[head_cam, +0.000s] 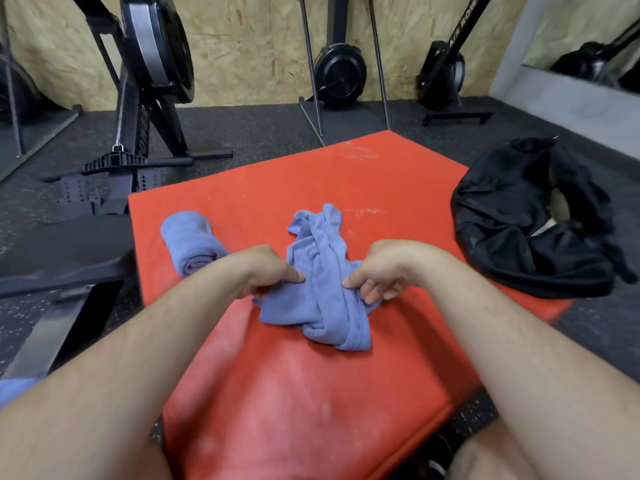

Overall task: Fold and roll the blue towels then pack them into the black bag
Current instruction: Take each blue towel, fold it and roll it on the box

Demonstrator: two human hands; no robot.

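crumpled blue towel (pixel 322 282) is bunched mid red mat (pixel 277 393), long axis running away from the body | left hand (pixel 266 271) and right hand (pixel 377 271) are pinched on its opposite sides, equally near | rolled blue towel (pixel 192 244) lies just leftward | black bag (pixel 519 220) gapes at the mat's right edge, nearer the right hand | bare mat is seen ahead for spreading

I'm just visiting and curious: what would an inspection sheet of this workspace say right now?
Surface: red padded mat, scuffed with pale marks.
Job's things: crumpled blue cloth towel mid-mat; rolled blue towel to its left; black fabric bag at the mat's right edge, apparently open.
Clutter: nothing seen.
Hands: left hand and right hand both pinch the crumpled towel.
Cables: nothing seen.
Surroundings: black rowing machines, chipboard wall, dark speckled rubber floor.
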